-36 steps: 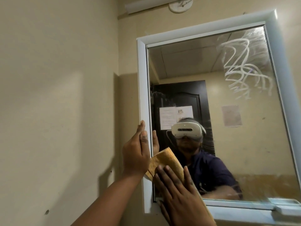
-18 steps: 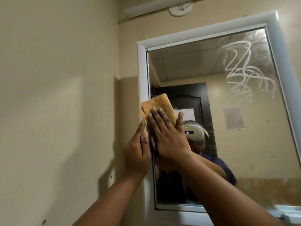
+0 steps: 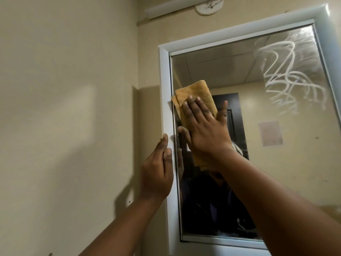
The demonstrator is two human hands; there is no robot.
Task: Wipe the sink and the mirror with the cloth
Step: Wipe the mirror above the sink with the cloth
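A wall mirror (image 3: 258,163) in a white frame (image 3: 165,89) fills the right half of the view. My right hand (image 3: 204,128) presses a folded orange-tan cloth (image 3: 195,95) flat against the glass near the mirror's left edge, fingers straight and spread. My left hand (image 3: 158,169) rests with straight fingers on the outer left side of the frame, a little below the cloth. White streaky smears (image 3: 287,74) mark the glass at the upper right. The sink is out of view.
A beige wall (image 3: 64,108) runs along the left, close to the frame. A white tube and a round ceiling fitting (image 3: 209,6) sit above the mirror. The glass reflects a dark door and a paper sheet on the far wall.
My right hand has slid the cloth up the left side of the glass, from the lower corner to about mid-height. My left hand has stayed on the frame.
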